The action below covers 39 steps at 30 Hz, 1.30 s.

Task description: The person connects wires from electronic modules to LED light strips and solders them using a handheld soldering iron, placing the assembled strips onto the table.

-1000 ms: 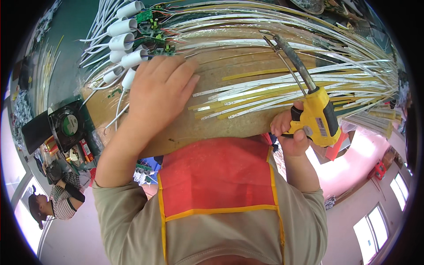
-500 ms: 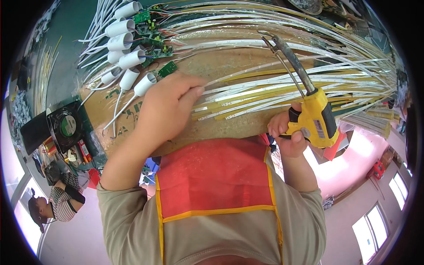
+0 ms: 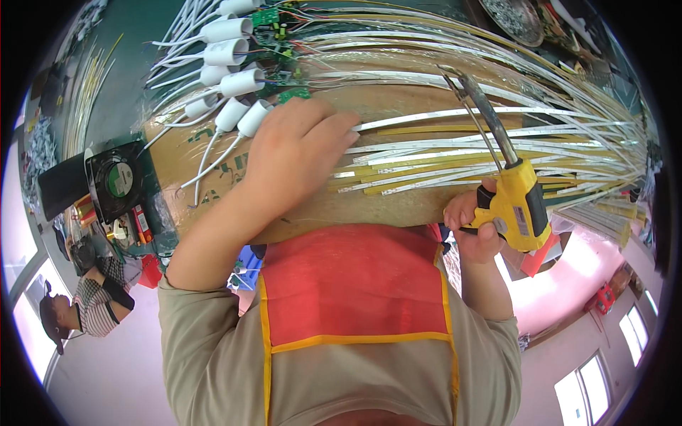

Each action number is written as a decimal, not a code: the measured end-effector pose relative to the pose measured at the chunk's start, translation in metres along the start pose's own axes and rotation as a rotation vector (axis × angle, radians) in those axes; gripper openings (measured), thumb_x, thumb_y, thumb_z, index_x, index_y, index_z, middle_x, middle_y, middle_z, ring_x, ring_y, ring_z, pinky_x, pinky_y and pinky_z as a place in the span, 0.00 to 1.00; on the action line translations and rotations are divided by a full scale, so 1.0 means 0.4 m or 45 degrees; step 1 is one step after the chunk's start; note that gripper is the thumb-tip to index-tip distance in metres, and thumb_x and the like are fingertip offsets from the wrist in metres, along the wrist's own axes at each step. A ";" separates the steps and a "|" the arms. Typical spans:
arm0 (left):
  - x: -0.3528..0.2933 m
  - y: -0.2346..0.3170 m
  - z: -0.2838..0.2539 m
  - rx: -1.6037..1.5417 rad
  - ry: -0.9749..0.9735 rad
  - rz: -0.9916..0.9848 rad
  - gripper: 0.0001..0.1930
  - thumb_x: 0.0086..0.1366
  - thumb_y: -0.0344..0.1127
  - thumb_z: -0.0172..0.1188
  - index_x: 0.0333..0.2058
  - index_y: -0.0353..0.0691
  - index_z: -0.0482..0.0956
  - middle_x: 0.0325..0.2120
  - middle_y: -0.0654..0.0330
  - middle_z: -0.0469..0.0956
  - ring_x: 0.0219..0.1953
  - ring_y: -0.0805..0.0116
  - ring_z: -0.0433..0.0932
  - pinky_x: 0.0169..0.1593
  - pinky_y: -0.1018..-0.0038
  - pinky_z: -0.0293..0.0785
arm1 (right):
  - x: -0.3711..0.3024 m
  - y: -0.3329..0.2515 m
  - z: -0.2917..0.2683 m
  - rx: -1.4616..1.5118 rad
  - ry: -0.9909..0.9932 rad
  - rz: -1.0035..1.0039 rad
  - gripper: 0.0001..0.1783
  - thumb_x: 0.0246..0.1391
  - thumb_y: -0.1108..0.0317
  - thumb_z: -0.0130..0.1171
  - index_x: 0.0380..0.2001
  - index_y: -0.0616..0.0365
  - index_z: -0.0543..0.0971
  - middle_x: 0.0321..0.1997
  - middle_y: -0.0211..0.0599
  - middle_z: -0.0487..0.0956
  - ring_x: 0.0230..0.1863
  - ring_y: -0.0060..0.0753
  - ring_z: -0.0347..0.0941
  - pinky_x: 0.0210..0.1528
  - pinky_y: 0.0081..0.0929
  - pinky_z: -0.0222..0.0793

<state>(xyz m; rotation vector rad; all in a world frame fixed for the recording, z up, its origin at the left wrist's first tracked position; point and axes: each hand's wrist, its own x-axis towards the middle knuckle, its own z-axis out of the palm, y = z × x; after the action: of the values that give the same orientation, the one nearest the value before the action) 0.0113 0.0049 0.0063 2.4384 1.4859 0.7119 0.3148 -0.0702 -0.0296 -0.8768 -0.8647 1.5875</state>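
My left hand [image 3: 302,153] is closed over the cardboard, thumb and fingertips pinching the end of a white LED strip [image 3: 426,116] that runs off to the right. Just past its knuckles lies a small green circuit board [image 3: 293,95], partly hidden by the hand. White plastic tubes [image 3: 241,83] with white cables are beside it on the left. My right hand [image 3: 474,231] grips a yellow and black soldering gun [image 3: 522,206] near the table's front edge. The gun's bent metal tip and thin feed tube point up, above the strips and apart from my left hand.
More white and yellow strips [image 3: 455,156] fan out across the cardboard [image 3: 284,231]. At the left stands a black fan [image 3: 117,181], with a red lighter-shaped item [image 3: 142,224] close by. A metal dish [image 3: 515,20] is at the far right. Another person [image 3: 89,309] works at the left.
The view has shifted slightly, so the table things appear farther right. My left hand has moved a little, still pinching the strip. The soldering gun stays in my right hand.
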 end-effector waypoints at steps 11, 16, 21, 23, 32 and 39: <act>-0.035 -0.065 -0.118 0.332 0.186 -0.073 0.13 0.55 0.34 0.70 0.41 0.44 0.84 0.38 0.61 0.80 0.39 0.57 0.78 0.44 0.63 0.72 | 0.001 -0.001 -0.001 0.005 -0.032 0.008 0.41 0.56 0.47 0.68 0.64 0.58 0.64 0.26 0.30 0.70 0.24 0.29 0.69 0.28 0.30 0.68; 0.062 -0.188 -0.188 0.323 0.445 -0.163 0.10 0.60 0.33 0.68 0.42 0.42 0.85 0.40 0.60 0.84 0.43 0.59 0.81 0.48 0.68 0.75 | 0.002 0.006 -0.001 -0.008 -0.055 -0.038 0.41 0.56 0.47 0.68 0.63 0.58 0.64 0.26 0.31 0.70 0.24 0.29 0.69 0.28 0.29 0.68; 0.254 -0.341 -0.198 0.208 0.346 -0.280 0.12 0.61 0.34 0.63 0.43 0.41 0.85 0.38 0.53 0.84 0.42 0.54 0.82 0.49 0.64 0.76 | 0.007 0.015 -0.002 -0.014 -0.037 -0.071 0.41 0.56 0.49 0.68 0.63 0.60 0.63 0.26 0.31 0.70 0.24 0.30 0.70 0.27 0.31 0.68; 0.328 -0.376 -0.174 0.310 0.266 -0.133 0.14 0.59 0.37 0.63 0.42 0.37 0.85 0.35 0.47 0.84 0.39 0.49 0.83 0.47 0.61 0.77 | 0.007 0.017 0.000 -0.027 -0.021 -0.089 0.41 0.56 0.49 0.68 0.63 0.61 0.63 0.26 0.32 0.70 0.24 0.30 0.70 0.27 0.31 0.69; 0.466 -0.405 -0.112 0.663 -0.451 -0.305 0.15 0.52 0.33 0.62 0.40 0.39 0.85 0.39 0.45 0.83 0.45 0.46 0.81 0.50 0.57 0.76 | 0.006 0.015 0.009 0.065 -0.002 -0.047 0.43 0.56 0.53 0.70 0.66 0.63 0.62 0.28 0.33 0.70 0.28 0.29 0.68 0.33 0.30 0.70; 0.315 -0.242 -0.280 0.540 0.017 -0.121 0.14 0.57 0.37 0.63 0.40 0.39 0.85 0.41 0.47 0.82 0.45 0.47 0.81 0.51 0.58 0.76 | 0.012 0.009 0.013 -0.011 0.018 -0.089 0.41 0.55 0.50 0.69 0.63 0.60 0.64 0.26 0.32 0.70 0.24 0.30 0.69 0.27 0.30 0.68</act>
<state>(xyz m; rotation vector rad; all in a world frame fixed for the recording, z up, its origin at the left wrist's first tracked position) -0.0721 0.1526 0.1015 2.6314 1.9087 0.4276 0.3077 -0.0663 -0.0308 -0.8542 -0.8838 1.5167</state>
